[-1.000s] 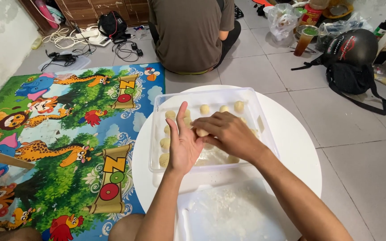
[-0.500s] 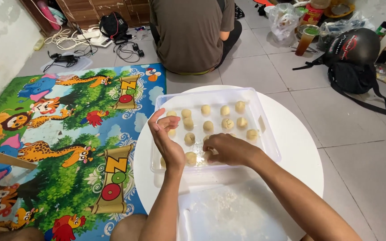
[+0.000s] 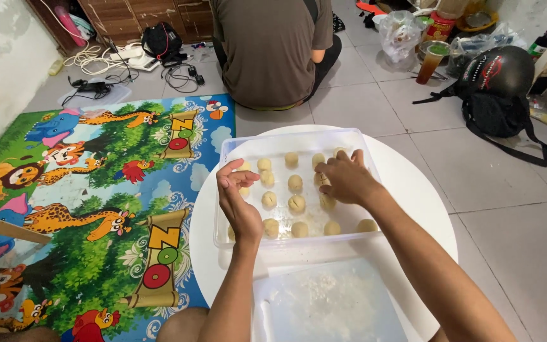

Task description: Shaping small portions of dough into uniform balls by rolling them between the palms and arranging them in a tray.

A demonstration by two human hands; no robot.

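A clear rectangular plastic container [image 3: 226, 190] stands on a round white table [image 3: 413, 190] and holds several pale dough balls [image 3: 295, 204] in rows. My left hand [image 3: 240, 201] hovers over the container's left side, fingers curled like a claw above a ball by the wall; whether it grips that ball is hidden. My right hand [image 3: 348, 178] reaches over the right half, palm down. Its fingertips pinch a dough ball [image 3: 321, 180] in the second row.
A flat clear lid dusted with flour [image 3: 327, 304] lies at the table's near edge. A seated person's back [image 3: 273, 50] is just beyond the table. An animal-print play mat [image 3: 96, 190] covers the floor left; a black helmet [image 3: 498, 69], bag [image 3: 504, 117] and drink cup [image 3: 430, 60] sit far right.
My hands, together over the container's middle a second ago, have parted. The right hand moved to the far right rows, the left stays by the left wall. More dough balls show.
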